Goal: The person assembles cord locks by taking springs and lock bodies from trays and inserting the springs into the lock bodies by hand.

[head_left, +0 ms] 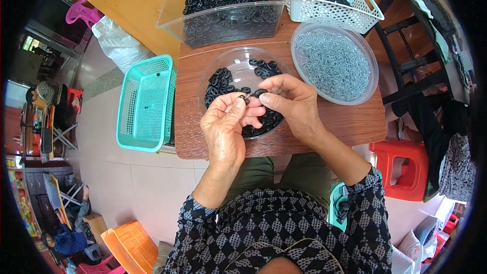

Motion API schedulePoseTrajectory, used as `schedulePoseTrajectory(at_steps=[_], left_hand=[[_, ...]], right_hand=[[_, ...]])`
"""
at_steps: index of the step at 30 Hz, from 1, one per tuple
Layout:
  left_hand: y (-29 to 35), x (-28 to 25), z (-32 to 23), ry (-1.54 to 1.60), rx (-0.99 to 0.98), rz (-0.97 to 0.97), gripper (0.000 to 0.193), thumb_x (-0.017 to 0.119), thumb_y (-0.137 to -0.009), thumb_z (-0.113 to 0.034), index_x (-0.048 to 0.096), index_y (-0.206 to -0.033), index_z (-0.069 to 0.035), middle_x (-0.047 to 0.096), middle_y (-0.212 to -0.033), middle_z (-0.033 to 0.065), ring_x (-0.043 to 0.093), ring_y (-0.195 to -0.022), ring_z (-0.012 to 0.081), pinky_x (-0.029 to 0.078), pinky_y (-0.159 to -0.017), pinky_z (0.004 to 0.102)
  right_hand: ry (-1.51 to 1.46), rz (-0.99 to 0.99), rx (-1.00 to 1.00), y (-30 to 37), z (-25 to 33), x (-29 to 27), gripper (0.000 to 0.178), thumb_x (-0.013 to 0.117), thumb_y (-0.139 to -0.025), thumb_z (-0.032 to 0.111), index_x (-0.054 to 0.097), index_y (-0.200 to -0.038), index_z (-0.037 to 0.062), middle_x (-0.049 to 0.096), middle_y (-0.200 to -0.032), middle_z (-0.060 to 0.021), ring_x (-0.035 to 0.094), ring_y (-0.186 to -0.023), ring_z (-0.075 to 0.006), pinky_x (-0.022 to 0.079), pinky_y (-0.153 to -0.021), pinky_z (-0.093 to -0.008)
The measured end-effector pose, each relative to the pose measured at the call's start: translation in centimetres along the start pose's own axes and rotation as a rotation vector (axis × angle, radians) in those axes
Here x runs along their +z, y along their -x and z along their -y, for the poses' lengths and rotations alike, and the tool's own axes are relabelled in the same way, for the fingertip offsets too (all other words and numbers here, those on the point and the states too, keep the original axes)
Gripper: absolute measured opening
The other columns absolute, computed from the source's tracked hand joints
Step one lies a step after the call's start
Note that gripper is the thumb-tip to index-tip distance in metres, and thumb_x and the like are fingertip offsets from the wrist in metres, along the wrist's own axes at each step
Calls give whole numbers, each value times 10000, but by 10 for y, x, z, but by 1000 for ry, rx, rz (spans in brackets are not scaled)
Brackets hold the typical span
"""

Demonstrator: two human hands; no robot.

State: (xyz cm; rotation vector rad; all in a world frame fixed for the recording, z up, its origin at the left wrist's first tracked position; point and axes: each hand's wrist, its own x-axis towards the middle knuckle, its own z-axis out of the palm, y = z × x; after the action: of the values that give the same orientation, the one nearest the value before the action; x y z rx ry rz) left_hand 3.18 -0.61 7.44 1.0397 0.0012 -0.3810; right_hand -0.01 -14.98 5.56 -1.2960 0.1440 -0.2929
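Over a clear round bowl, both my hands are raised with their fingertips almost meeting. A small dark piece is pinched between the thumb and fingers of my left hand; its exact kind is too small to tell. My right hand grips a black oval plastic part between thumb and forefinger. Loose black oval parts with holes lie in the bowl, partly hidden by my hands. To the right, a round translucent tub holds many small silvery metal screws or pins.
A clear bin full of black parts stands at the table's back. Beside it is a white perforated basket. A turquoise basket sits left of the wooden table. A red stool stands at right; people sit far left.
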Motion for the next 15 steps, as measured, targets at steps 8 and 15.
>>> schedulePoseTrajectory(at_steps=[8, 15], left_hand=[[2, 3, 2, -32, -4, -14, 106, 566, -906, -34, 581, -953, 59, 653, -844, 143, 669, -722, 207, 530, -551, 265], [3, 0, 1, -50, -21, -21, 130, 617, -879, -33, 612, -983, 44, 641, -828, 102, 603, -634, 136, 474, -527, 231]], right_hand=[[143, 50, -10, -1, 10, -4, 113, 653, -797, 8, 663, -910, 9, 653, -825, -2, 566, -713, -47, 465, -654, -210], [8, 9, 170, -2, 15, -8, 127, 677, -778, 13, 664, -904, 5, 643, -786, -17, 554, -676, -60, 442, -614, -208]])
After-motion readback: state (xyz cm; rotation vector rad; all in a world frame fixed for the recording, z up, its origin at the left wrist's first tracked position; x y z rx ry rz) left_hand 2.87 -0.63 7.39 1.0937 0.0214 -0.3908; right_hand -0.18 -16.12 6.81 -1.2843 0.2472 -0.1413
